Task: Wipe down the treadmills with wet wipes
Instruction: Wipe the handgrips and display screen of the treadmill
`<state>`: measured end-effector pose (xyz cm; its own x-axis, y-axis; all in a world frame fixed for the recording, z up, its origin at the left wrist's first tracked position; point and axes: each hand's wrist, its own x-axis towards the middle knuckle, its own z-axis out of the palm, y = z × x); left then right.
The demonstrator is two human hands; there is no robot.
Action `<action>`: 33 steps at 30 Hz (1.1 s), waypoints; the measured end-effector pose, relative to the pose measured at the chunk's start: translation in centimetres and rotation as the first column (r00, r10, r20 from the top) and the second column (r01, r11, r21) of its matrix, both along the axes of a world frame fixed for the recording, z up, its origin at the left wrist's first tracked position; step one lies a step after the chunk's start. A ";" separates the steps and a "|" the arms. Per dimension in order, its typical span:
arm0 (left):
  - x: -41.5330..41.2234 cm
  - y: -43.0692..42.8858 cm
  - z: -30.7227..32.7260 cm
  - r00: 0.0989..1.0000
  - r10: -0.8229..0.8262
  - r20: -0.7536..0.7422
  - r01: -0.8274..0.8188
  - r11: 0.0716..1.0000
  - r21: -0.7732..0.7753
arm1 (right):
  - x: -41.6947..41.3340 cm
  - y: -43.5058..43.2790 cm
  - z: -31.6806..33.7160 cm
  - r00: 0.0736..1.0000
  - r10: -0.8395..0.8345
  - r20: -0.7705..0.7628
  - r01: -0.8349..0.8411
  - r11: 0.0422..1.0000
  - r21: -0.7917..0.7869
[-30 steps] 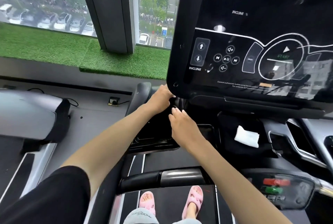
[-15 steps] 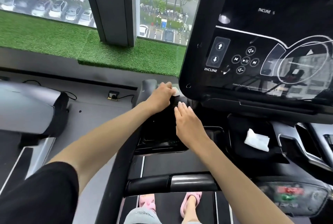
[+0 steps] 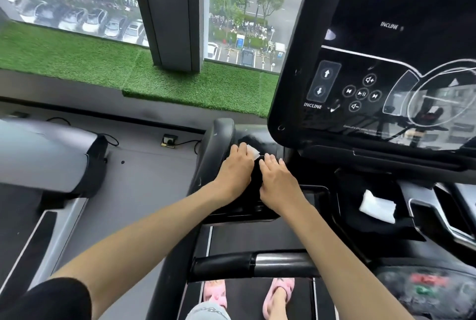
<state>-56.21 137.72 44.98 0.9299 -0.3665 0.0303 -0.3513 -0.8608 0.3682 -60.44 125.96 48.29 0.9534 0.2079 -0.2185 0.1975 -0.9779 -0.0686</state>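
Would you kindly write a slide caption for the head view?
Left hand holds a wet wipe against the treadmill below the console; right hand rests beside it.

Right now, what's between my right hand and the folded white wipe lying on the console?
Nothing loose. The head view shows only bare black console between your right hand and the folded wipe.

Upward passage at 1 o'clock is blocked by the glossy black console panel point(image 3: 360, 10). Crowded under its lower edge are the left hand point(image 3: 235, 172), curled on a small white wet wipe point(image 3: 252, 151), and the right hand point(image 3: 279, 183). 11 o'clock is closed by the curved black upright post point(image 3: 217, 139), and 6 o'clock is barred by the black-and-silver crossbar handle point(image 3: 257, 261). Open room is left at 9 o'clock, over the grey floor point(image 3: 144, 178).
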 end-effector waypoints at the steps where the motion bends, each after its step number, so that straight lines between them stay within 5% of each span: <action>1: -0.1 0.2 -0.4 1.000 0.016 0.020 -0.017 1.000 0.013 | 0.0 0.0 0.0 1.000 -0.002 0.004 0.002 1.000 0.005; 7: 2.8 -0.8 -0.3 0.960 0.272 -0.058 -0.272 0.962 0.020 | -0.2 0.1 0.1 1.000 -0.013 -0.017 0.014 0.999 0.040; 16: 3.6 -0.9 0.0 0.964 0.257 -0.069 -0.250 0.964 0.092 | -0.1 -0.3 0.5 1.000 -0.014 -0.026 0.016 0.995 0.101; 24: 9.3 -1.7 -0.5 0.979 0.165 -0.116 -0.166 0.986 0.004 | -0.3 -0.1 0.9 0.998 -0.008 -0.058 0.012 0.997 0.076; 30: 7.7 0.0 -1.8 0.969 -0.244 -0.033 0.240 0.966 -0.094 | -0.2 -0.2 0.7 0.997 0.010 -0.075 -0.005 0.998 0.064; 33: 7.0 1.3 -2.0 0.984 -0.180 -0.008 0.178 0.981 -0.081 | -0.1 -0.4 1.0 0.996 0.008 -0.084 -0.002 0.997 0.074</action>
<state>-49.20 139.01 43.00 0.8501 -0.5240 0.0529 -0.4910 -0.7521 0.4395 -60.49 125.58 49.25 0.9311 0.2315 -0.2818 0.1932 -0.9685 -0.1573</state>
